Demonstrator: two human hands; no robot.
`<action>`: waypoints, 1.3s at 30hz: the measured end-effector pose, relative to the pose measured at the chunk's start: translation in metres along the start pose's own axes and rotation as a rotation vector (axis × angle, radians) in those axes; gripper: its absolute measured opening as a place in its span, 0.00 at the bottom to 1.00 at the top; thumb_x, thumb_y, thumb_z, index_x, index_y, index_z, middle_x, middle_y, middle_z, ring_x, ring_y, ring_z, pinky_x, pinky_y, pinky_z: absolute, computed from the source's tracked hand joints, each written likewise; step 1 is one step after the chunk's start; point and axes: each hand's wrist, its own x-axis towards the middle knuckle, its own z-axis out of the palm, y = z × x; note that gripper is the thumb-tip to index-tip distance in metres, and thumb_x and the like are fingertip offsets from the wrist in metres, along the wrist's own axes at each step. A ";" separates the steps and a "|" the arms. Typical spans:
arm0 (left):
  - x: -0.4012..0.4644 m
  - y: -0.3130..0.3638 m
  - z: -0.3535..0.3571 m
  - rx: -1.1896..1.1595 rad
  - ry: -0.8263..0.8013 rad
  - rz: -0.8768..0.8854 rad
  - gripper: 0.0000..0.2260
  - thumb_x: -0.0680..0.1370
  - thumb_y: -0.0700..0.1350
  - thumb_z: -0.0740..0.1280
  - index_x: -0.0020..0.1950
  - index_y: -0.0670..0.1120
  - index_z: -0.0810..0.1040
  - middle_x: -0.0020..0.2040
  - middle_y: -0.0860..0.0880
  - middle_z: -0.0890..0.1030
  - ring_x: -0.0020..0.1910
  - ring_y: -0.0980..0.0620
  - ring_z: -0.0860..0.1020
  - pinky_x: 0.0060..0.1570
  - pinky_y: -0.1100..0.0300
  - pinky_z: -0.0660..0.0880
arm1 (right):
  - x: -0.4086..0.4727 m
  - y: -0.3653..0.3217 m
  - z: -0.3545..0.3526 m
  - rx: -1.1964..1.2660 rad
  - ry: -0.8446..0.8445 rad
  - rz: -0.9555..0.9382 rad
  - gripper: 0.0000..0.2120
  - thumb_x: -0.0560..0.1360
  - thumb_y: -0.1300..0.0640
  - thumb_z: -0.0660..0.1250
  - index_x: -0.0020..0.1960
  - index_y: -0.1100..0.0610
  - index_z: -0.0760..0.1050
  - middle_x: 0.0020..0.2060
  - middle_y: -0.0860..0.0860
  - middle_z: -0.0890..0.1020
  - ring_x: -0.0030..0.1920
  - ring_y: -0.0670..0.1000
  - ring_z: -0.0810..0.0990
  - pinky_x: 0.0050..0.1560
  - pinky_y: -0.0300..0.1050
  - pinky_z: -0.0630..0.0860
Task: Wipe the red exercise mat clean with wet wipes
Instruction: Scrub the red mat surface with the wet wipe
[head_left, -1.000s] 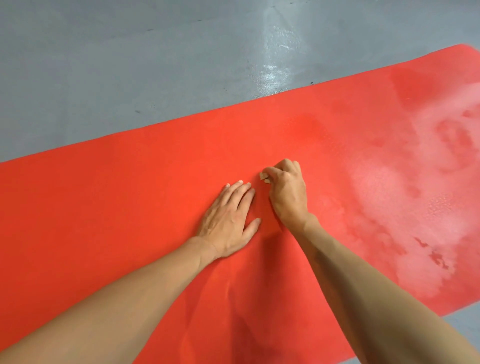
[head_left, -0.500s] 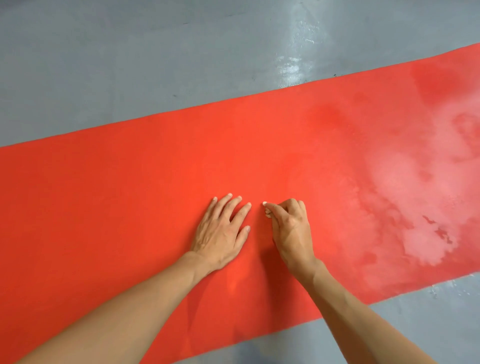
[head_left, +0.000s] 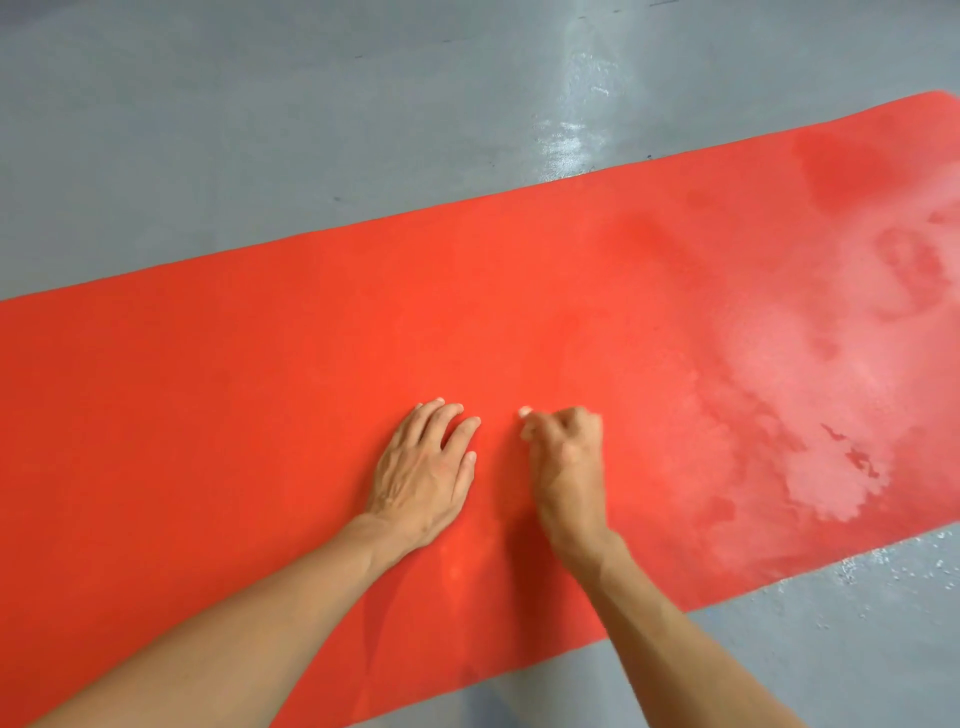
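**Both hands down on the red mat**

A red exercise mat (head_left: 260, 415) is laid flat on a grey floor (head_left: 260, 130), running slantwise across the view from the lower left to the upper right. Its far long edge and part of its near long edge are seen against the floor.

The left hand (head_left: 423, 475) is pressed palm down on the mat near the middle of the view, the fingers stretched out and held close together, nothing under it that can be seen. Just beside it, apart by a narrow strip of bare mat, the right hand (head_left: 569, 462) is set on the mat with its fingers curled in towards the palm and the fingertips pinched together. Something small and pale (head_left: 525, 413) is seen at the tip of the pinch, but whether it is a wipe or only fingernails cannot be told, since the hand is slightly blurred. Both forearms are bare and reach in from the bottom of the view.

To the right of the hands, a wide pale, shiny wet patch (head_left: 810, 374) is spread over the mat, broken by darker red blotches. Small wet specks (head_left: 893, 566) are scattered on the floor just off the near edge of the mat, and a bright glare (head_left: 566, 135) is reflected on the floor beyond the far edge.
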 end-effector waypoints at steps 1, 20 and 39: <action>0.004 0.001 0.001 -0.002 0.010 -0.002 0.21 0.83 0.53 0.56 0.72 0.48 0.78 0.70 0.45 0.77 0.74 0.43 0.72 0.75 0.46 0.68 | -0.014 -0.007 0.001 0.028 -0.092 -0.104 0.09 0.83 0.56 0.61 0.55 0.52 0.80 0.50 0.51 0.74 0.48 0.45 0.69 0.52 0.40 0.72; 0.148 0.029 0.030 -0.009 -0.006 0.061 0.31 0.84 0.57 0.50 0.81 0.40 0.65 0.82 0.43 0.65 0.82 0.48 0.60 0.81 0.53 0.51 | 0.121 0.098 -0.046 -0.247 0.119 -0.089 0.09 0.80 0.61 0.66 0.55 0.57 0.84 0.46 0.54 0.76 0.49 0.54 0.73 0.48 0.43 0.68; 0.157 0.026 0.035 0.029 -0.020 0.018 0.32 0.82 0.58 0.53 0.82 0.41 0.64 0.83 0.44 0.63 0.83 0.47 0.57 0.81 0.47 0.57 | 0.168 0.053 0.003 -0.040 0.157 0.041 0.19 0.78 0.53 0.56 0.54 0.56 0.86 0.42 0.53 0.79 0.49 0.55 0.74 0.48 0.41 0.70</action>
